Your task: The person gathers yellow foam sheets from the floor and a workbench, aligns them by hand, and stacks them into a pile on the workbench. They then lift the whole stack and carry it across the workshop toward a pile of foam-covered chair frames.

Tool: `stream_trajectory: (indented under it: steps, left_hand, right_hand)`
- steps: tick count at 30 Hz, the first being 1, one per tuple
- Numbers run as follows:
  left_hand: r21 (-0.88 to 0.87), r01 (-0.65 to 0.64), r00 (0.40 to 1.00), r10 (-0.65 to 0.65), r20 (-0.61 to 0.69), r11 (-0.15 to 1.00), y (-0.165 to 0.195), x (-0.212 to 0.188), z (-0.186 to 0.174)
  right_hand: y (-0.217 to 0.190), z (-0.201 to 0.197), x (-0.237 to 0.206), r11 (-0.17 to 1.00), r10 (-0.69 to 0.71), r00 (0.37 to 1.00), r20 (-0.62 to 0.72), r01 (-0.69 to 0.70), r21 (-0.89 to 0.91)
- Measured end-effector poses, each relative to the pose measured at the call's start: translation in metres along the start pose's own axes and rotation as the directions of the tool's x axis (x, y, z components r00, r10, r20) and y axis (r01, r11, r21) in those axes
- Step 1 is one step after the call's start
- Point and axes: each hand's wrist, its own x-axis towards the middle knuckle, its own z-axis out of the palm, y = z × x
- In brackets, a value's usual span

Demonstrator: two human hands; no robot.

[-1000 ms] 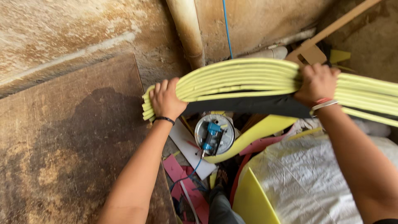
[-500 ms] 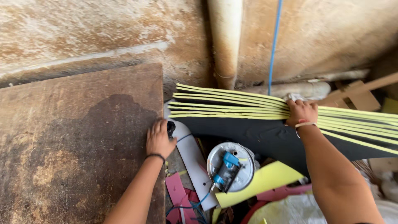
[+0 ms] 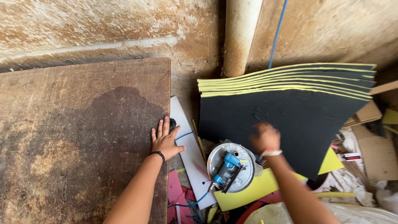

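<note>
Released since a moment ago, the stack of black and yellow foam sheets (image 3: pixel 290 108) now leans against the wall beside the pale pipe (image 3: pixel 240 37), and the right hand (image 3: pixel 264 137) has drawn back from it, blurred, so I cannot tell how its fingers sit. Left hand (image 3: pixel 166 141) lies flat, fingers spread, on the brown board's (image 3: pixel 83 132) edge. Just below, a blue power tool (image 3: pixel 226 170) rests on a round metal lid (image 3: pixel 215 159).

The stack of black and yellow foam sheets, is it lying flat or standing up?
Standing, leaning: the foam sheets rest against the wall, yellow edges fanned along the top.
</note>
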Motion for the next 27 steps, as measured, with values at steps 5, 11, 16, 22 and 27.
stream_trajectory:
  steps: [5,11,16,22,27]
  left_hand:
    - [-0.229,-0.139,0.975,0.092,-0.202,0.964,-0.015,-0.017,-0.004]
    - [-0.473,-0.296,0.88,0.045,-0.473,0.83,-0.075,-0.152,0.046]
    - [-0.686,-0.137,0.815,-0.312,-0.488,0.715,-0.2,-0.267,0.045]
    - [-0.583,-0.307,0.453,-0.423,-0.785,0.752,-0.397,-0.392,0.06]
    - [-0.864,-0.189,0.441,-0.746,-0.499,0.466,-0.573,-0.508,0.11]
  right_hand:
    - [-0.112,0.013,-0.121,0.894,-0.076,0.986,0.149,0.001,0.448]
    - [-0.214,-0.002,-0.177,0.842,-0.165,0.971,0.174,0.047,0.537]
    - [-0.342,-0.014,-0.205,0.835,-0.293,0.945,0.147,0.179,0.521]
    - [-0.547,-0.002,-0.288,0.735,-0.533,0.842,0.082,0.413,0.538]
    - [-0.737,0.038,-0.4,0.677,-0.683,0.708,0.18,0.52,0.521]
